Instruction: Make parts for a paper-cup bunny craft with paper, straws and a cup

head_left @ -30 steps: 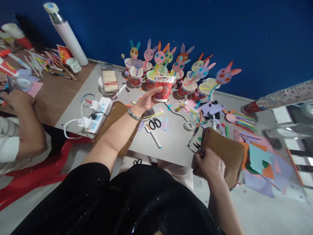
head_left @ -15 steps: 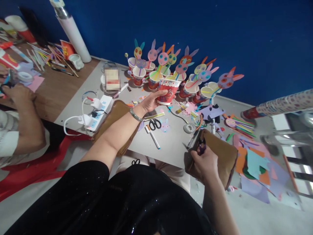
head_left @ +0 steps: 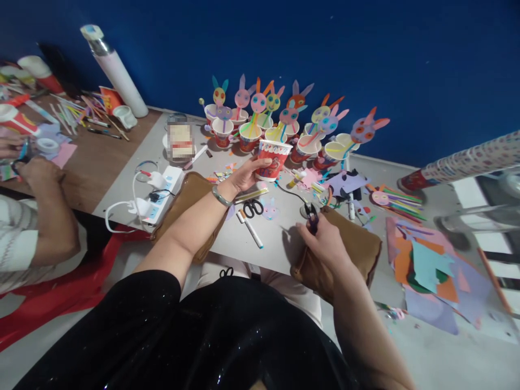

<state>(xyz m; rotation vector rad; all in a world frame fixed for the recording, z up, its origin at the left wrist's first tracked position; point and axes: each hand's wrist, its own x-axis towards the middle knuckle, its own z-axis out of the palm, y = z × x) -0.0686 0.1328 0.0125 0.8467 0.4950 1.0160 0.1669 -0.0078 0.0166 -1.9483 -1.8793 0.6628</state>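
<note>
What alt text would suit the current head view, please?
The left hand holds a red paper cup above a cluttered table; the right hand holds a small dark tool. Behind stand more cups with colourful, long-eared paper heads.

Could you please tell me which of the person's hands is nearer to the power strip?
Left. The left hand is right of the power strip; the right hand is farther right, past the black scissors.

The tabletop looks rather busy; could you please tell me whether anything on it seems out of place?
Mildly, yes: loose paper scraps lie scattered in front of the rabbit-topped cups, looking untidy compared with that close grouping. I see no spill.
</note>
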